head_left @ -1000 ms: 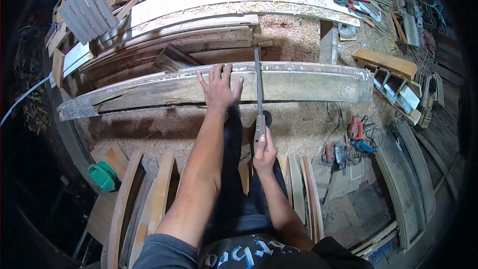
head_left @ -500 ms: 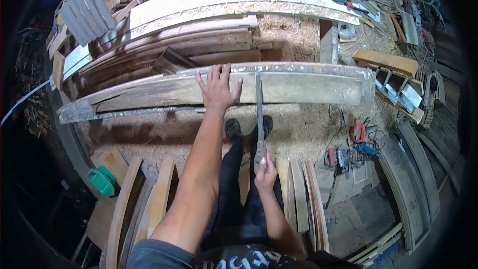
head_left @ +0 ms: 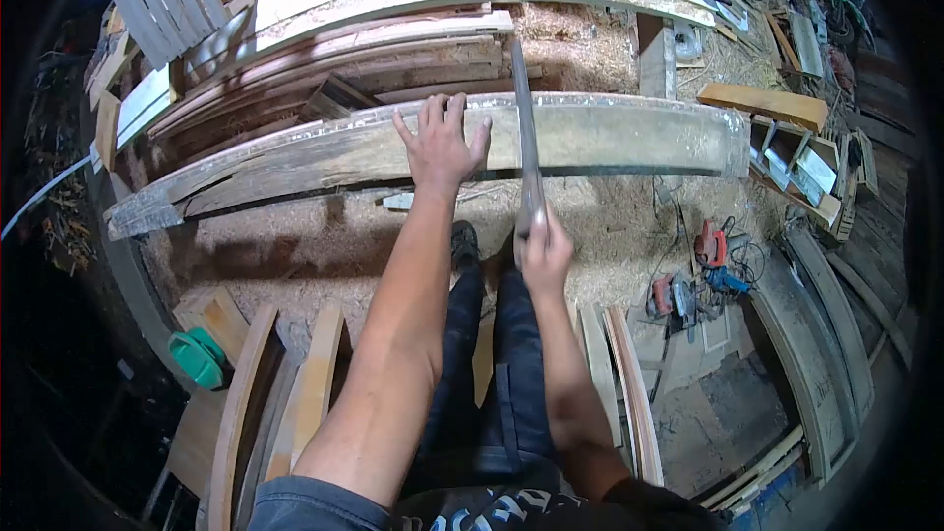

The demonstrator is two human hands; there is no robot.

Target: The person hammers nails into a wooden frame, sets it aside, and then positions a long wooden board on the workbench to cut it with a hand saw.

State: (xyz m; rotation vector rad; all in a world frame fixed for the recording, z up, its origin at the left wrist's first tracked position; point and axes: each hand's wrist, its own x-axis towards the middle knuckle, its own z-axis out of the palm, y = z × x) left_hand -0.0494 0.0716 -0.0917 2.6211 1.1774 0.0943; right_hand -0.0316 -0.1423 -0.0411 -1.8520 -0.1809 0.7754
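The left hand (head_left: 440,147) lies flat on the long plank (head_left: 610,138), fingers spread, clasping nothing. Just right of it the saw (head_left: 523,108) crosses the plank, its blade reaching past the plank's far edge. The right hand (head_left: 544,254) is closed round the saw's handle on the plank's near side. Off the plank's right end sits a wooden box (head_left: 798,199) with open compartments. What lies in them is too small to tell. Power tools (head_left: 706,246) lie on sawdust on the near side of that end.

Your left grip (head_left: 440,147) lay on the plank (head_left: 629,135) at centre frame. The saw (head_left: 522,118) crossed it just right, with power tools (head_left: 706,246) at lower right.
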